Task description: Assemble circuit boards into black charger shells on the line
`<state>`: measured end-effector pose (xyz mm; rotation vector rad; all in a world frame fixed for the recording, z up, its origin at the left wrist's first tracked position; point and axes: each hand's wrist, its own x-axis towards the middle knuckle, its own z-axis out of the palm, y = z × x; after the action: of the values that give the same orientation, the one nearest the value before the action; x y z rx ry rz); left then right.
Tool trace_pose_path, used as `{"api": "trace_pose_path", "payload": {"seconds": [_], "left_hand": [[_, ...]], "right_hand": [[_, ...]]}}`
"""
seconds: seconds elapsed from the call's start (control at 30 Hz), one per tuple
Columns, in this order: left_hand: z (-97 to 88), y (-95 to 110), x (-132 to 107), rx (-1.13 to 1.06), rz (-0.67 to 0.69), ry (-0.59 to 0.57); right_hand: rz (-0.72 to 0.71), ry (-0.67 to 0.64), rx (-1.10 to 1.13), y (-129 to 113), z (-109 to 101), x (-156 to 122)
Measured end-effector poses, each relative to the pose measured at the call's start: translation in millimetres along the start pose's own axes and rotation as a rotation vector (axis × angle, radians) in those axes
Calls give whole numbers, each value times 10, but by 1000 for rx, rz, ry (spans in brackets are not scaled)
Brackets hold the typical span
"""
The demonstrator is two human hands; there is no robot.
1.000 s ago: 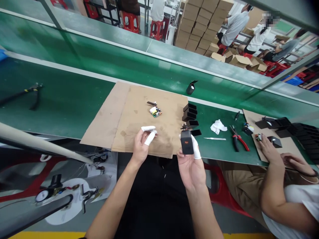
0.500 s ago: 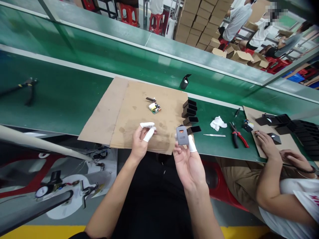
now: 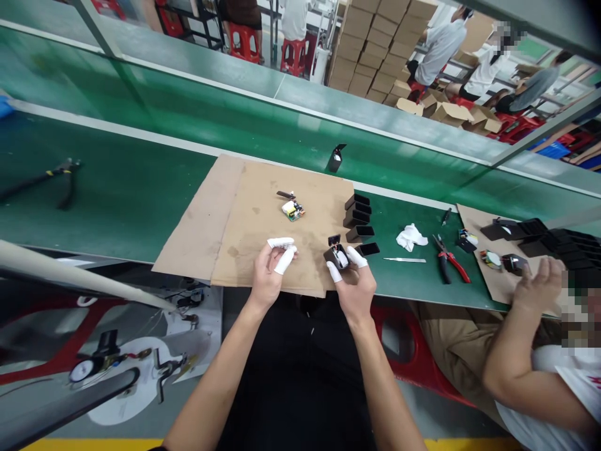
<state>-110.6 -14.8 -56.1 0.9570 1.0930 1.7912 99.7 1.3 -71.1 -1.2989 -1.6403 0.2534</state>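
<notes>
In my right hand (image 3: 355,289) is a small black plastic case (image 3: 332,258), held between finger and thumb over the cardboard's right front edge. Its open end faces up, showing pale and metallic parts, with a small dark flap standing at the back. My left hand (image 3: 268,277) is to its left, thumb and fingertips pinched together; whatever may be between them is too small to name. Both hands wear white finger cots. Beyond them, a small circuit board (image 3: 293,212) with a white and yellow component lies on the cardboard sheet (image 3: 253,188), below a dark flat piece (image 3: 285,195).
Several open black cases (image 3: 359,234) line the cardboard's right edge. A white cloth (image 3: 412,237), tweezers (image 3: 404,260) and red-black pliers (image 3: 451,259) lie further right, beside a co-worker's hand (image 3: 539,285). Another black case (image 3: 335,159) stands behind; large pliers (image 3: 63,178) lie left.
My right hand has turned over, so the case shows its open end instead of its flat grey face. My left hand stays nearly in place. The co-worker's hand has lifted.
</notes>
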Motion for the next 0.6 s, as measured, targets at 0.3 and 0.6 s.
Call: {"api": "trace_pose_path", "payload": {"seconds": [0.3,0.6], "left_hand": [[8,23,8,6,0,-11],[-18,21,-1,15,-17,-24]], "right_hand": [[-249,-118,-96,20,-74,44],[-373,82,-32,59,-96,-93]]}}
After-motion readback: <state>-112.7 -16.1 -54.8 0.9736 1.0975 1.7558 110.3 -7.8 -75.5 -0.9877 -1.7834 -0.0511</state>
